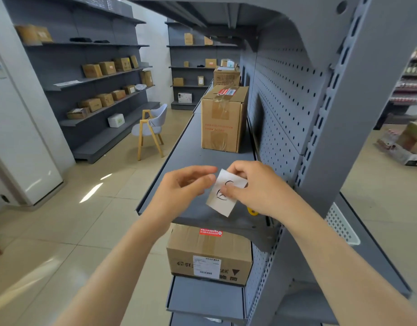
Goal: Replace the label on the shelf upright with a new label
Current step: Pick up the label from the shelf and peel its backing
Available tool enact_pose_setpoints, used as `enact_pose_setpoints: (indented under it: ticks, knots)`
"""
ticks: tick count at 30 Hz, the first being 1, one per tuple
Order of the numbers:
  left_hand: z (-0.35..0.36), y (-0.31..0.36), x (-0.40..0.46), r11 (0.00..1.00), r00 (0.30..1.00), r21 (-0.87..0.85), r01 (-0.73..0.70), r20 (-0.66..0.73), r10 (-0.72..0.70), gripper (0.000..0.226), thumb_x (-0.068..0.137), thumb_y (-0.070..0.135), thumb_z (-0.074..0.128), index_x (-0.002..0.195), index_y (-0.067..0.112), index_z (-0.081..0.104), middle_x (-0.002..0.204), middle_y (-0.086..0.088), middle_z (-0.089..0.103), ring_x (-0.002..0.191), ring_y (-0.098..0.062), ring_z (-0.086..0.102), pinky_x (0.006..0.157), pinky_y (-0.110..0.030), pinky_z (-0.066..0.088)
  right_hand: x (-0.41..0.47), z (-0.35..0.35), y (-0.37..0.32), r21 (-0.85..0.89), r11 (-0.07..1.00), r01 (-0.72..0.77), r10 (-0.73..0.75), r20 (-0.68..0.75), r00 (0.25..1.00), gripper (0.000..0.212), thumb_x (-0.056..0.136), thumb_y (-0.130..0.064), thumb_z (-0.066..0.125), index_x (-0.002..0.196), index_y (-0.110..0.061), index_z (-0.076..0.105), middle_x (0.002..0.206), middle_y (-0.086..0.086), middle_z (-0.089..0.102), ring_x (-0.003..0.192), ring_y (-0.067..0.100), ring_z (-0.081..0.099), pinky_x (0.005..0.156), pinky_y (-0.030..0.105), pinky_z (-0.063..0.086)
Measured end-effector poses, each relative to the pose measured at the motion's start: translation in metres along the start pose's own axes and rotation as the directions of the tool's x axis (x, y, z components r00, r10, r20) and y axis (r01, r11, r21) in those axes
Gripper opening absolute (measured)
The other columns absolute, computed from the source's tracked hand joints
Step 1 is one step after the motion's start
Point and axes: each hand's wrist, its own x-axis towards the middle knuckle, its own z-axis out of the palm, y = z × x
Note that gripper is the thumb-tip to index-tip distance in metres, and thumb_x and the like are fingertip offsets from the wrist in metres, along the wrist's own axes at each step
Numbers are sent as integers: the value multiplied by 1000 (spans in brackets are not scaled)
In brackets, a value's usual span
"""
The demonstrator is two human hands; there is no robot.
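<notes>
A white paper label with black handwritten marks is held above the grey shelf board. My right hand pinches it, thumb on its face and fingers over its top edge. My left hand touches the label's left edge with thumb and forefinger. The grey slotted shelf upright rises just right of my hands; no label shows on its visible face.
A tall taped cardboard box stands on the same shelf behind my hands. Another box sits on the shelf below. A small yellow object lies by my right wrist. A chair stands in the aisle to the left.
</notes>
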Motion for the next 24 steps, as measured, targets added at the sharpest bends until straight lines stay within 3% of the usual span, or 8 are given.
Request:
enact_pose_setpoints:
  ticks: [2,5,9,12,14,16,20,24]
  knots:
    - [-2,16,-9,1000,1000,-4,-9,17,9,13,91,24,68,93,27,81,91,5,80,90,-9,73,84,-25,59,-15,-10,-6,46,999,27,-29,44,999,10,90,-31,77,91,-32,67,95,-7,77,56,-5,54,54,18,40]
    - [-1,39,-22,998,998,36,-59,38,58,16,88,15,71,80,24,81,77,6,78,74,-1,70,72,-15,56,-38,-25,-15,134,990,40,-46,41,998,12,84,-31,83,87,-31,72,84,-10,76,52,-10,59,58,17,43]
    - [6,61,-38,993,993,73,-97,69,92,25,93,11,63,73,22,74,66,2,72,66,-1,65,69,-15,55,-65,-39,-22,283,959,34,-52,55,997,11,82,-34,84,88,-27,79,81,-7,81,65,1,69,62,18,46]
    - [14,73,-52,993,990,-4,-116,81,116,31,98,9,56,71,20,66,71,-4,71,72,-17,72,66,-15,57,-78,-44,-20,436,899,33,-39,7,999,19,87,-41,77,92,-22,80,87,4,82,85,29,75,76,34,53]
    - [22,79,-59,992,990,-76,-99,93,106,36,99,13,55,66,24,65,74,-9,75,82,-26,76,67,-18,58,-84,-45,-18,535,844,35,-13,-45,999,17,91,-32,75,97,-17,79,90,6,83,86,24,78,88,43,59]
    - [28,84,-63,989,991,-126,-78,101,91,38,98,14,55,65,26,67,74,-5,77,81,-21,77,68,-19,59,-89,-46,-17,614,789,22,16,-55,998,18,92,-25,73,105,-13,79,96,8,83,90,21,78,93,48,59]
    - [32,89,-66,983,987,-169,-65,136,88,24,97,15,59,79,17,74,76,-5,78,76,-12,74,69,-20,58,-100,-55,-13,686,727,-3,61,-60,996,24,83,-29,80,103,-15,82,90,8,82,79,21,74,74,37,59]
    - [34,92,-68,985,980,-146,-90,162,113,26,98,14,57,85,16,79,84,-7,80,75,-9,72,73,-22,59,-110,-65,-10,677,736,-8,74,-69,995,8,87,-19,77,88,-18,85,67,0,75,58,12,66,52,21,50]
